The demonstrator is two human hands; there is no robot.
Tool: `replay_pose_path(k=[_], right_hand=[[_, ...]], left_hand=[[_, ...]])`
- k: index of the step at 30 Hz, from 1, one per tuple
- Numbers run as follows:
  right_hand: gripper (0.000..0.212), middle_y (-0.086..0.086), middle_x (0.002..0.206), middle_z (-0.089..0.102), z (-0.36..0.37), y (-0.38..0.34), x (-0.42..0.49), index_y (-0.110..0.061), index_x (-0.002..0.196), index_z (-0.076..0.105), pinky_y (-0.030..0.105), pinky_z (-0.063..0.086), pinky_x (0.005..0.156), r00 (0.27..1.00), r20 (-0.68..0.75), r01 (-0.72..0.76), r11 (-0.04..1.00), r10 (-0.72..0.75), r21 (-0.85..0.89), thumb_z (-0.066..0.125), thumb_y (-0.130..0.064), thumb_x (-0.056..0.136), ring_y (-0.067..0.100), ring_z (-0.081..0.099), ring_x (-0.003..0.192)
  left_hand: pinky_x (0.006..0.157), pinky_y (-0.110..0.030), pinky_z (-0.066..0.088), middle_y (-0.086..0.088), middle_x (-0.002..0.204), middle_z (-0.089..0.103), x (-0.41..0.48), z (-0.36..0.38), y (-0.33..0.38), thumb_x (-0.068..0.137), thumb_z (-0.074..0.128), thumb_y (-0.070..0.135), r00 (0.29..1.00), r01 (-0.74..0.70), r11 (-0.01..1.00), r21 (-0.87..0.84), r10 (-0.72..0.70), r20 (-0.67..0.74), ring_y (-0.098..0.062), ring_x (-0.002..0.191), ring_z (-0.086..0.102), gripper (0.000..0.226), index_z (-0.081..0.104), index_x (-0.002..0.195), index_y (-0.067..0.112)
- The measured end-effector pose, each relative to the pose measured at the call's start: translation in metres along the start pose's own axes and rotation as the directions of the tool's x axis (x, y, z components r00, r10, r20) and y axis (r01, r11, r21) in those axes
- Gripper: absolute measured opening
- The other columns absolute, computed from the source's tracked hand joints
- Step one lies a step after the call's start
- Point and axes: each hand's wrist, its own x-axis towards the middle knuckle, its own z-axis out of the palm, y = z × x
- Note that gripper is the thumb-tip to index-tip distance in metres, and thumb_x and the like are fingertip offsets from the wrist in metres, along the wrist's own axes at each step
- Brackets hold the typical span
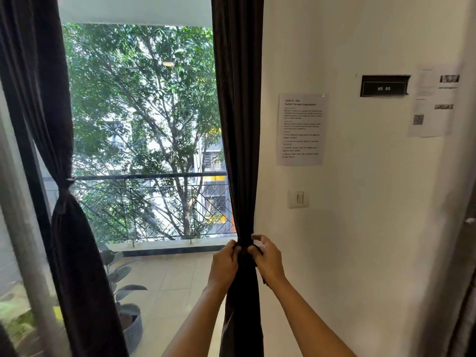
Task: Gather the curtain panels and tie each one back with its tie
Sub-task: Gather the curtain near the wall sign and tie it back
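Two dark brown curtain panels hang at a glass balcony door. The left panel [59,140] is gathered and cinched by its tie [65,182] at mid height. The right panel [238,124] hangs bunched against the white wall. Around its gathered waist runs a dark tie [243,249]. My left hand [224,264] pinches the tie on the panel's left side. My right hand [266,256] grips the tie's other end on the right, thumb and forefinger raised. The tie's knot is hidden between my fingers.
A white wall [360,228] stands right of the curtain, with a taped task sheet [301,128], a black "WS 05" sign [383,86], another notice [435,104] and a light switch [298,198]. Outside, a potted plant [128,313] stands on the tiled balcony behind a railing [154,176].
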Motion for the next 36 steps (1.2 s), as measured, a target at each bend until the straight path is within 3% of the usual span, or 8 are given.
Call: replay_pose_path(k=[5, 9, 13, 18, 23, 28, 31, 36], right_hand=[[0.015, 0.006, 0.090, 0.070, -0.011, -0.009, 0.006, -0.021, 0.091, 0.065, 0.040, 0.058, 0.081, 0.995, 0.094, -0.040, 0.999, 0.043, -0.034, 0.061, -0.007, 0.089, 0.020, 0.069, 0.085], [0.013, 0.004, 0.085, 0.065, -0.019, -0.016, 0.008, -0.010, 0.095, 0.063, 0.017, 0.055, 0.059, 0.989, 0.141, -0.034, 0.999, 0.036, -0.022, 0.059, 0.001, 0.089, 0.008, 0.062, 0.068], [0.016, 0.003, 0.086, 0.068, -0.025, -0.016, 0.010, -0.001, 0.102, 0.068, 0.028, 0.054, 0.078, 0.986, 0.164, 0.037, 0.991, -0.015, -0.131, 0.063, -0.003, 0.087, 0.015, 0.065, 0.078], [0.018, 0.008, 0.089, 0.072, -0.035, -0.026, 0.011, -0.005, 0.099, 0.070, 0.025, 0.050, 0.080, 0.960, 0.264, 0.153, 0.962, -0.091, -0.226, 0.060, 0.000, 0.086, 0.015, 0.065, 0.082], [0.020, 0.003, 0.094, 0.071, -0.037, -0.030, 0.016, -0.013, 0.096, 0.074, 0.030, 0.050, 0.079, 0.947, 0.259, 0.278, 0.889, -0.190, -0.363, 0.066, -0.008, 0.078, 0.016, 0.062, 0.083], [0.018, -0.001, 0.078, 0.063, -0.030, -0.030, 0.004, -0.018, 0.083, 0.059, 0.028, 0.049, 0.064, 0.991, -0.006, 0.125, 0.932, -0.135, -0.341, 0.076, -0.018, 0.075, 0.015, 0.060, 0.071], [0.002, 0.003, 0.081, 0.072, -0.022, -0.028, -0.001, -0.017, 0.085, 0.068, 0.020, 0.043, 0.065, 0.996, 0.010, 0.085, 0.913, -0.088, -0.398, 0.066, -0.017, 0.085, 0.015, 0.067, 0.072], [0.023, 0.005, 0.094, 0.072, -0.016, -0.024, -0.004, -0.011, 0.101, 0.071, 0.022, 0.051, 0.077, 0.992, 0.107, 0.089, 0.967, -0.064, -0.240, 0.050, -0.005, 0.091, 0.016, 0.067, 0.087]], left_hand=[[0.062, -0.020, 0.040, -0.010, 0.083, 0.064, 0.017, -0.021, 0.003, 0.097, 0.049, 0.016, 0.986, -0.062, 0.993, 0.099, 0.046, 0.159, -0.019, 0.077, 0.057, 0.020, 0.063, 0.099, 0.001], [0.068, -0.026, 0.045, -0.011, 0.089, 0.063, 0.029, -0.037, 0.008, 0.097, 0.050, 0.019, 0.939, -0.078, 0.982, 0.171, 0.014, 0.343, -0.021, 0.081, 0.057, 0.024, 0.064, 0.107, 0.003], [0.081, -0.030, 0.044, -0.013, 0.101, 0.067, 0.037, -0.047, 0.011, 0.097, 0.051, 0.024, 0.895, -0.148, 0.959, 0.244, 0.025, 0.445, -0.024, 0.095, 0.061, 0.027, 0.065, 0.116, 0.012], [0.081, -0.039, 0.049, -0.006, 0.080, 0.061, 0.019, -0.043, 0.011, 0.094, 0.055, 0.019, 0.933, -0.101, 0.986, 0.129, 0.049, 0.357, -0.018, 0.075, 0.055, 0.014, 0.067, 0.094, 0.013], [0.066, -0.015, 0.041, -0.002, 0.079, 0.063, 0.009, -0.039, 0.012, 0.094, 0.055, 0.016, 0.959, -0.078, 0.993, 0.089, 0.050, 0.280, -0.017, 0.077, 0.059, 0.017, 0.068, 0.094, 0.005], [0.060, -0.005, 0.038, -0.004, 0.083, 0.065, 0.008, -0.040, 0.012, 0.095, 0.053, 0.015, 0.965, -0.057, 0.995, 0.086, 0.033, 0.262, -0.014, 0.078, 0.060, 0.020, 0.067, 0.098, 0.002], [0.068, -0.017, 0.042, -0.010, 0.087, 0.068, 0.007, -0.040, 0.015, 0.095, 0.053, 0.017, 0.966, -0.039, 0.996, 0.084, 0.015, 0.260, -0.021, 0.084, 0.063, 0.021, 0.067, 0.099, 0.002], [0.074, -0.018, 0.034, -0.008, 0.098, 0.059, 0.006, -0.040, 0.019, 0.095, 0.051, 0.015, 0.958, -0.138, 0.977, 0.160, 0.091, 0.271, -0.023, 0.096, 0.057, 0.022, 0.067, 0.100, 0.000]])
